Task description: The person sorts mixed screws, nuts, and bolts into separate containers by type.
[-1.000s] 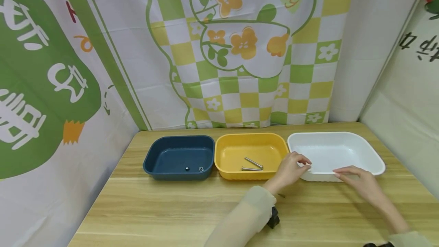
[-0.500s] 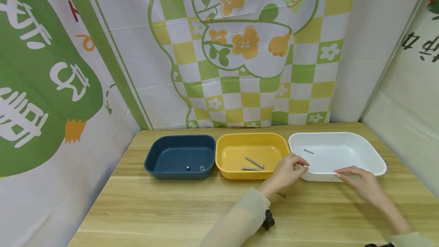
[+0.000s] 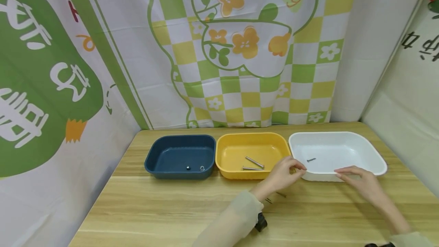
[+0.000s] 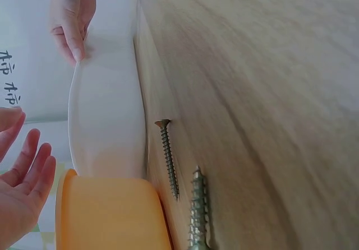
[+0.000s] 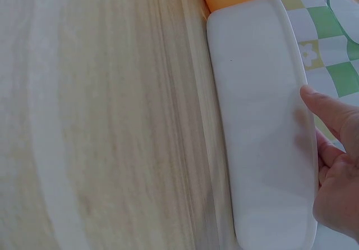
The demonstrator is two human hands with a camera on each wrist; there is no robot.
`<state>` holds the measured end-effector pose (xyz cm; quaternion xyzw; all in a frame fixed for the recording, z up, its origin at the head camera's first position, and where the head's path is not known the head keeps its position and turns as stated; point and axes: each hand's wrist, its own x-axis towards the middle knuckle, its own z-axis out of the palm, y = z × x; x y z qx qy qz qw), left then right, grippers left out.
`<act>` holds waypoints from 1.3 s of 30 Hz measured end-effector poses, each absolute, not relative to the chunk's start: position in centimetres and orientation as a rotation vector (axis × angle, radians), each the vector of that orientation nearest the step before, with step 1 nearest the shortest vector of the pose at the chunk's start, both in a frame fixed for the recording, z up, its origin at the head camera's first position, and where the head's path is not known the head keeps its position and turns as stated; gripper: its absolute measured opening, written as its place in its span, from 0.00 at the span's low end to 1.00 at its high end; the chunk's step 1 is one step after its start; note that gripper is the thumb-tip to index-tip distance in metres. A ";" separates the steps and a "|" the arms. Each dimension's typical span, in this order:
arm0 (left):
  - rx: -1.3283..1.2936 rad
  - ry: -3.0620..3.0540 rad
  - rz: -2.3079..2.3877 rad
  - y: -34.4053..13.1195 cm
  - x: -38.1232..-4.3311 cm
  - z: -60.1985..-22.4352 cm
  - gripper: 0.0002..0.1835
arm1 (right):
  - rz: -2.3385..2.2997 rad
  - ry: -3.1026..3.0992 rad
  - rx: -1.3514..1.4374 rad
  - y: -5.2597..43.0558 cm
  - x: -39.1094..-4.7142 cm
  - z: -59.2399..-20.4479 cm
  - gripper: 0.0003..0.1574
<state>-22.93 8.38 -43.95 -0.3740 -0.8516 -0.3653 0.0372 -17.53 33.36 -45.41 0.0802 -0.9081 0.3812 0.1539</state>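
My left hand (image 3: 282, 172) hovers by the near left corner of the white bin (image 3: 343, 135); its fingers (image 4: 28, 157) look loosely spread and hold nothing in the left wrist view. A screw (image 3: 311, 160) lies inside that bin, towards its left. The white bin's near rim is pinched by my right hand (image 3: 363, 184), with the thumb (image 5: 325, 107) on the outer side and other fingers past the rim. Beneath my left wrist, a thin screw (image 4: 169, 160) and a thicker-looking screw (image 4: 198, 211) lie on the wooden table.
Left of the white bin stands a yellow bin (image 3: 252, 136) with two long bolts (image 3: 254, 162). A dark blue bin (image 3: 180, 174) beyond it contains two small nuts (image 3: 202, 168). A printed cloth (image 3: 240, 98) hangs behind the wooden table (image 3: 164, 209).
A screw appeared in the white bin, then shifted nearer and turned. My left hand drew back slightly to the left, uncovering another screw on the table. The right hand kept its place.
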 end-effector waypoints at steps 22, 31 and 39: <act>-1.481 -2.722 -0.936 6.0 -21.9 -44.2 0.07 | 1.070 -2.591 0.238 33.4 -17.7 -45.3 0.07; -1.539 -2.772 -0.853 4.8 -21.7 -44.7 0.08 | 1.081 -2.611 0.229 33.4 -17.6 -45.2 0.09; -1.592 -2.777 -0.825 3.9 -22.2 -45.3 0.08 | 1.084 -2.627 0.218 33.4 -17.5 -45.2 0.11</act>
